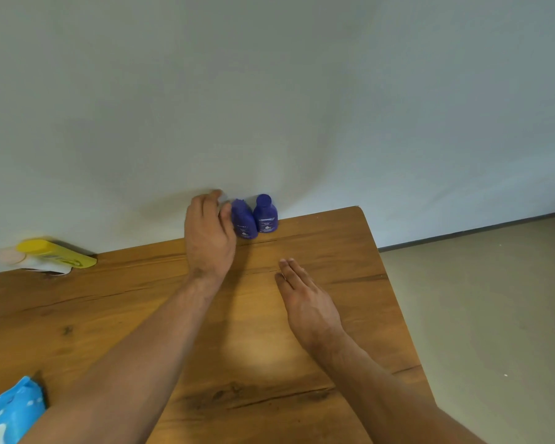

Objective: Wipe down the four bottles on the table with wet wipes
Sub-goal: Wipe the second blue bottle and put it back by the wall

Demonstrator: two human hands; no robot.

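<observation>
Wooden table (pixel 334 251): blue bottles (pixel 244 219) just beside left hand (pixel 209 238).

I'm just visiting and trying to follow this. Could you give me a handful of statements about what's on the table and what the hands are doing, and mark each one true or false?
1. Two dark blue bottles stand side by side at the table's far edge, by the wall. True.
2. The left hand is beside the blue bottles, open. True.
3. The right hand holds a wet wipe. False: it is empty, with its fingers stretched out flat above the table.
4. The yellow bottle stands upright in the middle of the table. False: it lies at the far left corner.
5. The blue wipes pack sits at the near left corner. True.
</observation>
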